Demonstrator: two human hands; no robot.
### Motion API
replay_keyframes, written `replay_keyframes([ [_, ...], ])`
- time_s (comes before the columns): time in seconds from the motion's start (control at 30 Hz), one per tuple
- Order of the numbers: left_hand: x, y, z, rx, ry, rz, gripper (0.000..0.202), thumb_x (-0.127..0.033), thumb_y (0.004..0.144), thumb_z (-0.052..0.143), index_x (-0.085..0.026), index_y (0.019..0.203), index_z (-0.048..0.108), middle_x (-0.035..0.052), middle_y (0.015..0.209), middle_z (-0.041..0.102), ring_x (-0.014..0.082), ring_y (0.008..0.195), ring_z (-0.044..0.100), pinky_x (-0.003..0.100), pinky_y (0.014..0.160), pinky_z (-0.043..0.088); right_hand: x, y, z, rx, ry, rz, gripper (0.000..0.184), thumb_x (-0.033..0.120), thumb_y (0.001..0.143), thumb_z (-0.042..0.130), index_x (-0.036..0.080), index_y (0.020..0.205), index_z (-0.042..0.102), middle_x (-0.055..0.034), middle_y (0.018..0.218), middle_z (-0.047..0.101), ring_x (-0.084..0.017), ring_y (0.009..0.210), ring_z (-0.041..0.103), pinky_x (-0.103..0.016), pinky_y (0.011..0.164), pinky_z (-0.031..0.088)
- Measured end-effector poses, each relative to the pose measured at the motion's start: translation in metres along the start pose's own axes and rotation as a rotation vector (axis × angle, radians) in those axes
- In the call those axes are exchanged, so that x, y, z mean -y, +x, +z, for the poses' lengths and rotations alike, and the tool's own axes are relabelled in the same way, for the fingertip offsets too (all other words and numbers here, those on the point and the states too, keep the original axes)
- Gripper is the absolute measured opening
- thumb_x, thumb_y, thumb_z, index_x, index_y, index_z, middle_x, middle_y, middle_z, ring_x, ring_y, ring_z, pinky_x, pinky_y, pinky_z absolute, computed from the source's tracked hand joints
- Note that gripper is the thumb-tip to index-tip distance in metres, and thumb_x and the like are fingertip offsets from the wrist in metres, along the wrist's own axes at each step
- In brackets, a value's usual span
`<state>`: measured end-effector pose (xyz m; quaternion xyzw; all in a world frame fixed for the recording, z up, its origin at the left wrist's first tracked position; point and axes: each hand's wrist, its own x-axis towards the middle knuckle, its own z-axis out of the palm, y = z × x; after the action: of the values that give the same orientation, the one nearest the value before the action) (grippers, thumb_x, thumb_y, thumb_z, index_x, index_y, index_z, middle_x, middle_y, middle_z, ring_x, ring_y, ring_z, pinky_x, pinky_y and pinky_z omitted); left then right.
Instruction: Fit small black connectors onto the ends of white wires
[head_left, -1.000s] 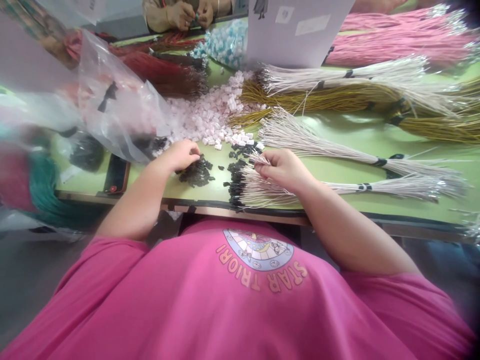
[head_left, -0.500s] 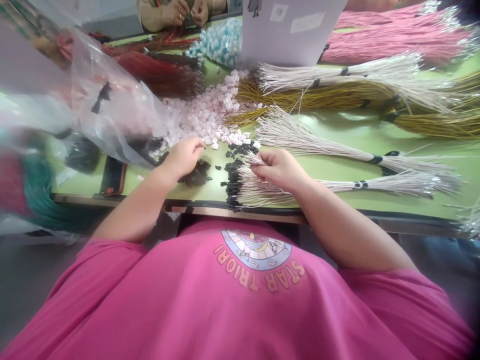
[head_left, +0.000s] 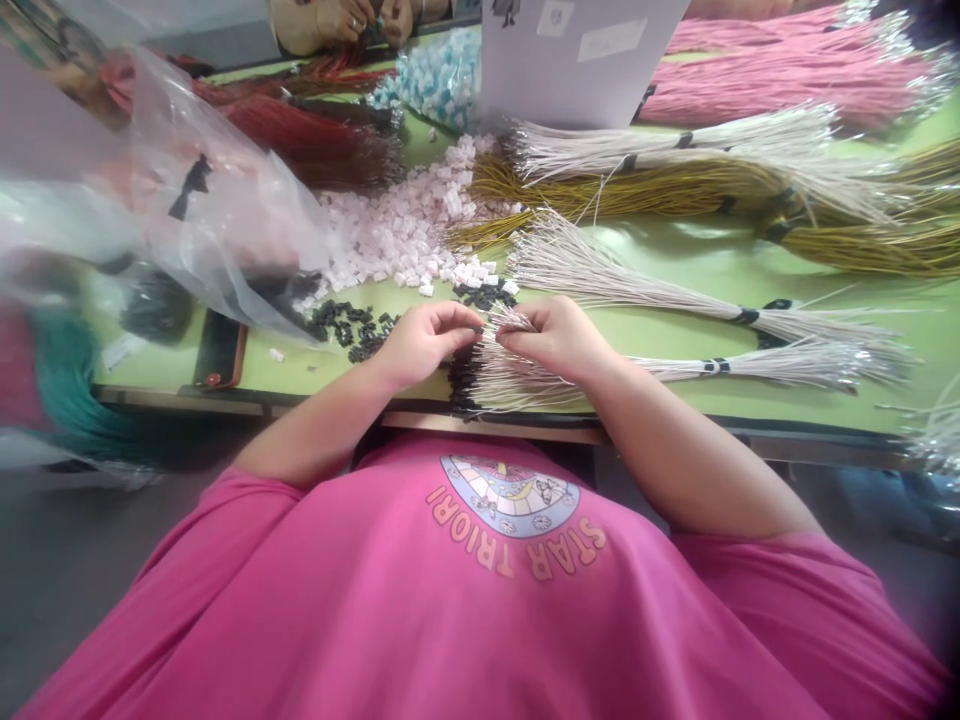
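My left hand (head_left: 421, 342) is closed in a pinch, with a small black connector just showing at its fingertips. Those fingertips almost meet the ends of the white wires (head_left: 512, 318) gripped between the thumb and fingers of my right hand (head_left: 561, 342). Beneath both hands lies a bundle of white wires (head_left: 517, 385), many of its left ends fitted with black connectors (head_left: 463, 388). Loose black connectors (head_left: 352, 328) are scattered left of my left hand, and a few more lie just beyond my fingertips.
A heap of white connectors (head_left: 405, 230) spreads behind my hands, beside a clear plastic bag (head_left: 217, 190). More white wires (head_left: 637, 270), yellow wires (head_left: 660, 195) and pink wires (head_left: 780, 80) lie to the right. A phone (head_left: 220, 350) rests near the table's front edge. Another person's hands (head_left: 367, 20) work across the table.
My left hand has moved right and towards me, from beside the loose black connectors to the wire ends at my right hand. My right hand has stayed almost in place, holding the wires.
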<state>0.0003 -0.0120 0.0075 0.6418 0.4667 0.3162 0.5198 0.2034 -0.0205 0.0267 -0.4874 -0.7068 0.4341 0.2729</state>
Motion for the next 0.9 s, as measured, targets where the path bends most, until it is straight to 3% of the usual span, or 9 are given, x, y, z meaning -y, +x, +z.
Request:
replay_keyframes([
  [0.27, -0.001, -0.002, 0.003, -0.022, 0.012, 0.025, 0.019, -0.027, 0.073, 0.068, -0.017, 0.09, 0.069, 0.0045, 0.092, 0.07, 0.0161, 0.085, 0.064, 0.033, 0.084, 0.05, -0.001, 0.001, 0.002, 0.024, 0.032, 0.013, 0.019, 0.029, 0.071, 0.055, 0.014, 0.06, 0.056, 0.0036, 0.054, 0.043, -0.008, 0.055, 0.039, -0.023, 0.053, 0.028],
  [0.47, -0.005, -0.004, 0.008, -0.008, 0.155, 0.106, 0.016, -0.025, 0.073, 0.067, -0.016, 0.086, 0.071, 0.005, 0.087, 0.071, 0.0172, 0.081, 0.065, 0.033, 0.08, 0.051, -0.004, 0.002, 0.004, 0.039, -0.021, -0.008, 0.024, 0.031, 0.072, 0.055, 0.015, 0.056, 0.05, 0.0044, 0.052, 0.04, -0.007, 0.053, 0.036, -0.023, 0.052, 0.026],
  [0.67, -0.003, -0.003, 0.01, -0.045, 0.173, 0.095, 0.016, -0.026, 0.073, 0.068, -0.017, 0.085, 0.072, 0.0044, 0.086, 0.072, 0.0169, 0.079, 0.066, 0.031, 0.077, 0.052, -0.003, 0.001, -0.001, 0.078, -0.024, 0.053, 0.029, 0.037, 0.076, 0.053, 0.015, 0.059, 0.058, 0.0019, 0.051, 0.05, -0.008, 0.048, 0.04, -0.024, 0.051, 0.028],
  [0.9, 0.0, 0.0, 0.012, -0.019, 0.144, 0.086, 0.015, -0.025, 0.071, 0.068, -0.017, 0.083, 0.072, 0.0041, 0.084, 0.072, 0.0166, 0.078, 0.065, 0.031, 0.076, 0.052, -0.005, 0.003, 0.002, 0.057, -0.069, -0.022, 0.026, 0.033, 0.075, 0.052, 0.016, 0.057, 0.046, 0.0035, 0.054, 0.038, -0.008, 0.055, 0.035, -0.023, 0.053, 0.025],
])
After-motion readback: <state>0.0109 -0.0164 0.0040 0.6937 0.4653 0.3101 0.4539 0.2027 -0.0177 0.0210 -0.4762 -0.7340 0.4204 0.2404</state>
